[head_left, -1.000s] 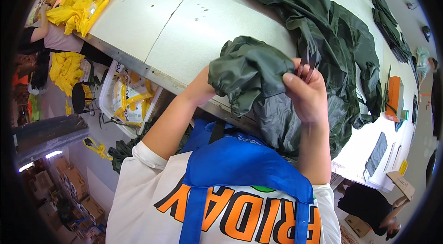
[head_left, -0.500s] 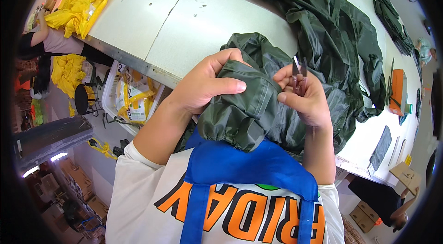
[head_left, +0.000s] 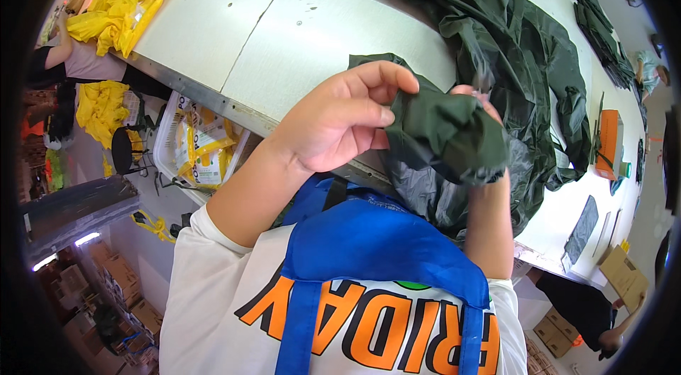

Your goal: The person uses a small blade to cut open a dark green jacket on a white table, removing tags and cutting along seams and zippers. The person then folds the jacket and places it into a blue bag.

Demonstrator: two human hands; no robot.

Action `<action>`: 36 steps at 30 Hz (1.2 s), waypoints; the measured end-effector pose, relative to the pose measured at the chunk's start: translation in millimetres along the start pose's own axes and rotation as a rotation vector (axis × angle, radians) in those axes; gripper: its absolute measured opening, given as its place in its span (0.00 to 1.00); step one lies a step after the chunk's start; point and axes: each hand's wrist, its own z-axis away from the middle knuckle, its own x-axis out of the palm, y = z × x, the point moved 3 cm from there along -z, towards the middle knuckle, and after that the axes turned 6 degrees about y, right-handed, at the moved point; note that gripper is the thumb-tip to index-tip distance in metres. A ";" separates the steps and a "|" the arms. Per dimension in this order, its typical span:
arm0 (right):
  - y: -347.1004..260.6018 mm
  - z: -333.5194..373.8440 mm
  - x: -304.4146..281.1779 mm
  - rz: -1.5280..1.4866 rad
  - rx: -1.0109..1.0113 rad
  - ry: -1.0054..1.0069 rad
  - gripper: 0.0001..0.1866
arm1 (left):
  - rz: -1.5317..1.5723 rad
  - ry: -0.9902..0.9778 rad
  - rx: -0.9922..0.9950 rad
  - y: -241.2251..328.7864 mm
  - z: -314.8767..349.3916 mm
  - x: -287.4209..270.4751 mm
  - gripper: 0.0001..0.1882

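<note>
Left hand: the left hand (head_left: 340, 116) is held half-curled, thumb and forefinger parted, at the left edge of the bunched cloth (head_left: 450, 137); whether any cloth is pinched cannot be told.
Right hand: most of the right hand (head_left: 489, 107) is hidden behind the bunched cloth; a small blurred tool (head_left: 484, 75) is gripped at its fingers.
Green garment: the dark green garment (head_left: 543, 70) is spread in folds over the right of the white table (head_left: 340, 20), and is hung over the near edge.
Table, left end: yellow garments (head_left: 131, 2) are heaped there.
Below the edge: yellow packets (head_left: 206, 151) are held in a white bin (head_left: 167, 151).
Far right: an orange box (head_left: 607, 137) is set on the table.
</note>
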 end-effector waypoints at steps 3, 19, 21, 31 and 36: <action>31.2 9.3 4.5 0.340 -0.226 -0.018 0.15 | 0.097 0.042 0.001 1.7 -8.4 -1.1 0.22; 14.3 2.7 37.1 -1.055 0.936 0.318 0.07 | 0.363 -0.007 0.013 11.3 -41.9 -25.3 0.27; 21.0 3.3 35.5 -1.148 0.862 0.178 0.05 | 0.261 0.098 0.036 9.0 -47.4 -27.2 0.27; 86.3 -10.4 -172.3 0.825 0.021 0.630 0.13 | -2.224 1.296 0.446 232.5 51.4 -171.9 0.20; 193.2 32.0 -251.4 0.837 0.351 0.451 0.16 | -2.320 1.229 0.204 127.1 -30.7 -91.2 0.22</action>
